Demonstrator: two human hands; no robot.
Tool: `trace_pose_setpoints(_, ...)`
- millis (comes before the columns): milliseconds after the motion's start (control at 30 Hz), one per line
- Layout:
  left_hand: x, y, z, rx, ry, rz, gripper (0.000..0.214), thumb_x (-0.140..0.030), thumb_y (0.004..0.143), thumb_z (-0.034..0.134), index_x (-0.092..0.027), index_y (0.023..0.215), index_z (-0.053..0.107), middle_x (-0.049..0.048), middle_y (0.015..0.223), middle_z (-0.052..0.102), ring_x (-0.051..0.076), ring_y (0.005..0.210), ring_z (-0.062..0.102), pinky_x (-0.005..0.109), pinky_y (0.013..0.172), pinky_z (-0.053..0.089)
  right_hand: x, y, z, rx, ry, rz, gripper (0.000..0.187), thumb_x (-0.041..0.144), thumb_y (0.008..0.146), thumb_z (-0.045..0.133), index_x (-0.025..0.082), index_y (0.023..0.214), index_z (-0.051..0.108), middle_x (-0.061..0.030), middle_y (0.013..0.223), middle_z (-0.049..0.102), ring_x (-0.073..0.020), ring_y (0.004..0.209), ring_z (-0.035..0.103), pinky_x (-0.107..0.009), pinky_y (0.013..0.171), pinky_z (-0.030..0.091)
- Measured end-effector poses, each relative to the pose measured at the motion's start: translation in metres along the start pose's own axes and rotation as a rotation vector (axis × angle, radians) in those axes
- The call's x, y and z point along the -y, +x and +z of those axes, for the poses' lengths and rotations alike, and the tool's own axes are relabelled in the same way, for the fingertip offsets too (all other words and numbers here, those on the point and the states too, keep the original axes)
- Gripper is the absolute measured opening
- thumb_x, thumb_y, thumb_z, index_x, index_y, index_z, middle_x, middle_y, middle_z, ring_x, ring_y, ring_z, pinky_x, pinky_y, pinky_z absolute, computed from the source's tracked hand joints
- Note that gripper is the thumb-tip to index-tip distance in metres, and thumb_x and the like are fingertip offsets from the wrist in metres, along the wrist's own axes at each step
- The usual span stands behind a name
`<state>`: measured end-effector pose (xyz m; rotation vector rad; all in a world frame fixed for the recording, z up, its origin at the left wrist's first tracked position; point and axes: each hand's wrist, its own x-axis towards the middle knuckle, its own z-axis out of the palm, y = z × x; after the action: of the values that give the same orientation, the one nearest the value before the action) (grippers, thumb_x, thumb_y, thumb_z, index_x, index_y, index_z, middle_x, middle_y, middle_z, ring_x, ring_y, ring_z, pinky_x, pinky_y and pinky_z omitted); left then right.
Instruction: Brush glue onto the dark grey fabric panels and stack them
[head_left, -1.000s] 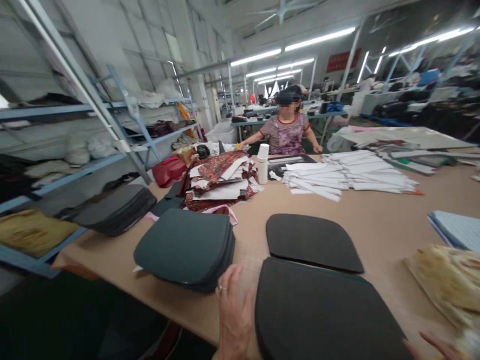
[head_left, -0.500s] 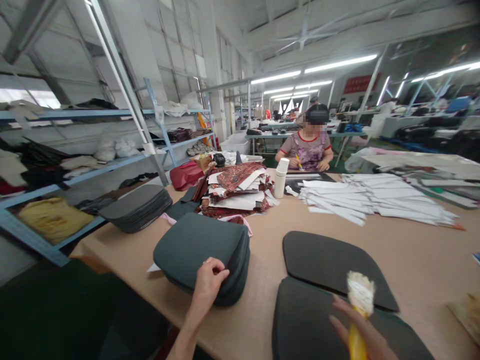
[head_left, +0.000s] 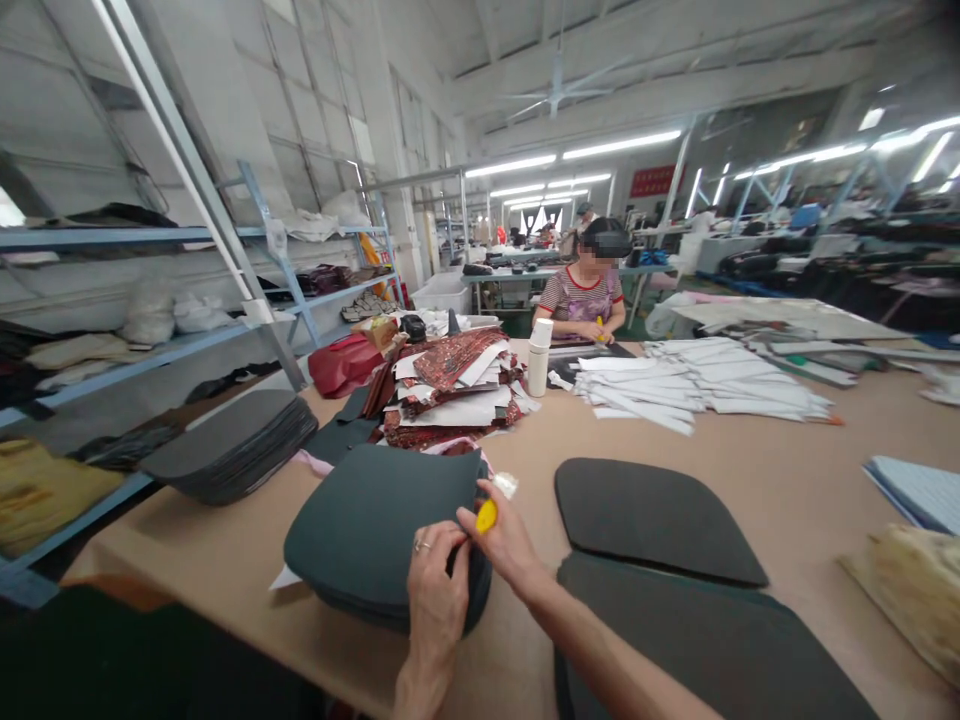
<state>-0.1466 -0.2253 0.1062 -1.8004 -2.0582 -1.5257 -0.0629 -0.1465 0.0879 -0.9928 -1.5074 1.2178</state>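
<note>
A stack of dark grey rounded sheets point(head_left: 367, 525) lies at the table's near left. My left hand point(head_left: 433, 585) rests on its near right edge, fingers curled and pinching at the top sheet. My right hand point(head_left: 504, 540) reaches across to the same edge, closed round a yellow-handled brush point(head_left: 491, 508) with a pale tip. Two more dark sheets lie to the right: one flat sheet point(head_left: 652, 518) and a nearer, larger sheet point(head_left: 697, 640) under my right forearm.
A pile of red patterned and white pieces point(head_left: 450, 385), a white bottle point(head_left: 538, 358) and spread white strips point(head_left: 697, 385) sit farther back. A person point(head_left: 583, 290) works at the far side. Blue shelves point(head_left: 150, 340) run along the left; another dark stack point(head_left: 232, 445) is there.
My right hand with the brush has swung left from over the near sheet to the stack's edge, beside my left hand. The camera has shifted slightly.
</note>
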Motion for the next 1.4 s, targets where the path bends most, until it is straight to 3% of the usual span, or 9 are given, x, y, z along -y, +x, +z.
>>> trace_pose_setpoints(167,0.004,-0.059,0.014,-0.15,-0.026,-0.051,0.022,-0.041,0.078,0.059,-0.025,0.088,0.069,0.0095,0.101,0.065,0.027,0.096,0.058,0.043,0.089,0.046,0.003,0.006,-0.008,-0.087,-0.017,0.076,0.048,0.018,0.059,0.055,0.02,0.108,0.055,-0.0032,0.099,0.059,-0.017,0.079,0.053,-0.032,0.079,0.045)
trace_pose_setpoints(333,0.002,-0.127,0.028,0.229,-0.709,-0.7,0.065,-0.075,0.061,0.058,-0.023,0.1,0.065,0.0124,0.103,0.068,0.03,0.093,0.064,0.044,0.079,0.053,0.026,-0.008,-0.072,0.08,0.047,0.069,0.051,0.027,0.066,0.056,0.018,0.115,0.052,0.0041,0.07,0.044,-0.0103,0.056,0.037,-0.023,0.054,0.035)
trace_pose_setpoints(400,-0.01,-0.123,0.026,0.227,-0.964,-0.871,0.074,-0.082,0.06,0.049,-0.025,0.107,0.062,0.0121,0.111,0.066,0.033,0.103,0.062,0.047,0.085,0.052,0.034,-0.02,-0.109,0.128,0.037,0.065,0.049,0.031,0.068,0.057,0.019,0.115,0.052,0.0048,0.068,0.042,-0.0099,0.056,0.036,-0.022,0.052,0.032)
trace_pose_setpoints(467,-0.023,-0.106,0.023,0.078,-1.056,-0.918,0.069,-0.078,0.069,0.043,-0.03,0.118,0.055,0.0074,0.121,0.062,0.031,0.113,0.056,0.049,0.091,0.05,0.037,-0.033,-0.148,0.138,-0.051,0.048,0.048,0.032,0.07,0.059,0.019,0.115,0.053,0.0029,0.074,0.048,-0.011,0.06,0.041,-0.023,0.056,0.035)
trace_pose_setpoints(567,-0.033,-0.087,0.028,-0.111,-0.934,-1.04,0.057,-0.055,0.072,0.061,-0.031,0.123,0.05,0.003,0.129,0.057,0.026,0.124,0.047,0.043,0.099,0.045,0.031,-0.058,-0.208,0.123,-0.24,0.035,0.045,0.032,0.072,0.059,0.02,0.116,0.055,-0.0015,0.091,0.056,-0.0151,0.074,0.051,-0.028,0.067,0.041)
trace_pose_setpoints(633,-0.033,-0.088,0.042,-0.055,-0.817,-1.12,0.059,-0.037,0.062,0.073,-0.023,0.117,0.054,0.0063,0.123,0.06,0.025,0.122,0.049,0.04,0.101,0.042,0.017,-0.075,-0.246,0.099,-0.35,0.047,0.044,0.033,0.074,0.058,0.021,0.117,0.055,-0.0042,0.105,0.058,-0.0193,0.088,0.055,-0.031,0.078,0.043)
trace_pose_setpoints(900,-0.028,-0.125,0.115,0.413,-0.312,-0.766,0.043,-0.048,0.063,0.062,-0.016,0.091,0.055,0.0096,0.086,0.067,0.024,0.08,0.065,0.04,0.079,0.051,-0.091,-0.14,-0.346,-0.191,-0.66,0.274,0.052,0.037,0.076,0.054,0.017,0.124,0.051,-0.0099,0.102,0.062,-0.0237,0.088,0.06,-0.037,0.076,0.047)
trace_pose_setpoints(1067,-0.035,-0.128,0.115,0.497,-0.196,-0.693,0.032,-0.052,0.063,0.057,-0.02,0.067,0.056,0.0013,0.063,0.058,0.021,0.064,0.059,0.035,0.066,0.048,-0.109,-0.162,-0.363,-0.271,-0.709,0.344,0.053,0.039,0.078,0.053,0.018,0.127,0.049,-0.0075,0.088,0.062,-0.021,0.075,0.06,-0.032,0.066,0.046)
trace_pose_setpoints(1400,-0.028,-0.133,0.116,0.486,0.01,-0.617,0.033,-0.055,0.058,0.055,-0.022,0.054,0.051,0.0032,0.071,0.054,0.022,0.073,0.056,0.039,0.076,0.047,-0.12,-0.171,-0.374,-0.194,-0.681,0.327,0.048,0.042,0.08,0.053,0.02,0.123,0.05,-0.0035,0.08,0.057,-0.0169,0.064,0.055,-0.028,0.061,0.043)
